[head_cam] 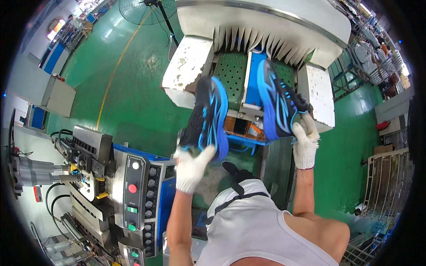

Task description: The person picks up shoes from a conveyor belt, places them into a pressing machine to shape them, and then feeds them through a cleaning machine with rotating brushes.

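Observation:
My left hand (194, 166), in a white knit glove, grips a black sneaker (199, 123) by its heel end. That shoe has a blue-to-purple sole and is tilted with the sole toward the right. In my gloved right hand (305, 143) is a second sneaker (278, 99) of the same kind, held at the heel, its sole facing left. Both toes point away from me, toward the mouth of a white conveyor machine (256, 15). The right shoe overlaps a blue centre strip (254, 76); the left one is beside a perforated green conveyor belt (231, 71).
Fabric strips (243, 40) hang across the machine's opening. A press machine (96, 186) with buttons and gauges stands at my left. Beneath the conveyor's front is a wooden shelf (229, 123) with small items. A floor fan (146, 11) and wire racks (386, 186) are farther off. One person sits far left.

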The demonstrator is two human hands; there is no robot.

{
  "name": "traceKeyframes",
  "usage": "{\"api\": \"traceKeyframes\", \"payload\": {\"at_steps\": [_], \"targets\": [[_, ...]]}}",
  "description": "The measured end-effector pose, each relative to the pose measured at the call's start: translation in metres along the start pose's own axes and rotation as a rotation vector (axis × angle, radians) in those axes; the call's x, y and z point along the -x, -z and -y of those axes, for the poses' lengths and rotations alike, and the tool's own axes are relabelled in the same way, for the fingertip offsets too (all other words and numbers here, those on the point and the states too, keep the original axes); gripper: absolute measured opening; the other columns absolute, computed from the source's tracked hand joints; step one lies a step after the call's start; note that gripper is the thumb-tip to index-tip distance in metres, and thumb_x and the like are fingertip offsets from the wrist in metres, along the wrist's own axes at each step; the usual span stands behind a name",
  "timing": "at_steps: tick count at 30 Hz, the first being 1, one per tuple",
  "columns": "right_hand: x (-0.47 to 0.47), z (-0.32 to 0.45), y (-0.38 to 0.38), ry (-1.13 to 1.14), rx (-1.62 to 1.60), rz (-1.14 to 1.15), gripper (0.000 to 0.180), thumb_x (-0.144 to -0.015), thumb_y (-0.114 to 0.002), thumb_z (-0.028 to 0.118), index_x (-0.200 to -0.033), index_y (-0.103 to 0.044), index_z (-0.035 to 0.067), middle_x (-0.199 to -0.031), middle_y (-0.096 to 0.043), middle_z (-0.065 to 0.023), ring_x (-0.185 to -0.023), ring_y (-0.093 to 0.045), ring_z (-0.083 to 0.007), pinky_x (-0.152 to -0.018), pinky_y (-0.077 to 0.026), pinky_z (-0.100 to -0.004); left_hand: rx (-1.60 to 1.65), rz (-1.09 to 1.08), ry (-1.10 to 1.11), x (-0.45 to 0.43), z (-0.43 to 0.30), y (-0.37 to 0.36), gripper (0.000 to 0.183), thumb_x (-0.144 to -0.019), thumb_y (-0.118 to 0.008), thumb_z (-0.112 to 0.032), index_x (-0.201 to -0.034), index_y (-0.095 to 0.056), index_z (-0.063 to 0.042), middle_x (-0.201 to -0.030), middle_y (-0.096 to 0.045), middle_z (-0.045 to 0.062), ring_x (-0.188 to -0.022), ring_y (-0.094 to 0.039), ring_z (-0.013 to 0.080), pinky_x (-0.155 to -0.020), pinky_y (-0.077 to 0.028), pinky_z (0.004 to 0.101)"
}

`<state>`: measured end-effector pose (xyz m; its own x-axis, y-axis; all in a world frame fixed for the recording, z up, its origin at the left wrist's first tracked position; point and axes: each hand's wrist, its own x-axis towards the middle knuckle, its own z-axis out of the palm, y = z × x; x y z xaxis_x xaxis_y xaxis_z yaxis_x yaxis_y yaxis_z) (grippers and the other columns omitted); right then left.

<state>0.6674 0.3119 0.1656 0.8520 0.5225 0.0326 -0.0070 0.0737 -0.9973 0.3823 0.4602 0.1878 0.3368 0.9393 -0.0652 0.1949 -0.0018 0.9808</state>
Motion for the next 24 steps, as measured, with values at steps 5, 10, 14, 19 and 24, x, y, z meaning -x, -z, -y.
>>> {"api": "traceKeyframes", "payload": {"at_steps": [5,10,14,19,24], "targets": [[-0.094,-0.035,0.0,0.379,0.655,-0.148,0.055,-0.094,-0.066,0.009,-0.144,-0.049,-0.009,-0.141,-0.058,-0.0267,-0.13,-0.059,-0.0337,-0.111,-0.044,-0.0405,-0.551,0.008,-0.107,-0.167,0.001,-0.105,0.093,-0.079,-0.078,-0.043,-0.149,-0.041,0.006,-0.134,-0.061,0.028,-0.124,-0.06,0.0413,-0.107,-0.046,0.0469],[-0.196,-0.085,-0.041,0.525,1.165,-0.305,0.058,-0.099,-0.059,0.033,-0.139,-0.054,-0.008,-0.131,-0.063,-0.0295,-0.12,-0.063,-0.0431,-0.103,-0.049,-0.0479,-0.567,0.084,-0.14,-0.268,0.018,-0.171,0.093,-0.085,-0.069,-0.044,-0.152,-0.032,0.009,-0.145,-0.049,0.034,-0.134,-0.051,0.0453,-0.114,-0.04,0.048],[-0.285,-0.079,-0.082,0.225,1.41,-0.089,0.061,-0.097,-0.055,0.047,-0.124,-0.065,-0.006,-0.128,-0.064,-0.0313,-0.117,-0.063,-0.046,-0.1,-0.05,-0.0519,-0.462,0.08,-0.12,-0.261,0.006,-0.157,0.095,-0.086,-0.066,-0.047,-0.153,-0.03,0.01,-0.151,-0.043,0.035,-0.141,-0.044,0.0451,-0.118,-0.035,0.0467],[-0.25,-0.073,-0.099,0.895,1.041,-0.05,0.064,-0.096,-0.065,0.048,-0.124,-0.063,-0.009,-0.126,-0.064,-0.0303,-0.115,-0.063,-0.0435,-0.1,-0.05,-0.0481,-0.301,-0.046,-0.375,-0.09,0.092,-0.078,0.071,-0.095,-0.064,-0.038,-0.147,-0.042,0.005,-0.143,-0.053,0.03,-0.13,-0.055,0.0429,-0.11,-0.044,0.0458],[-0.017,-0.117,-0.211,0.781,0.546,0.757,0.062,-0.1,-0.066,0.033,-0.145,-0.05,-0.007,-0.149,-0.053,-0.0238,-0.134,-0.054,-0.0349,-0.115,-0.041,-0.0408,-0.508,-0.347,0.641,0.23,0.291,0.069,0.042,-0.09,-0.056,-0.037,-0.107,-0.071,-0.001,-0.11,-0.07,0.029,-0.102,-0.069,0.0442,-0.091,-0.053,0.052]]}}
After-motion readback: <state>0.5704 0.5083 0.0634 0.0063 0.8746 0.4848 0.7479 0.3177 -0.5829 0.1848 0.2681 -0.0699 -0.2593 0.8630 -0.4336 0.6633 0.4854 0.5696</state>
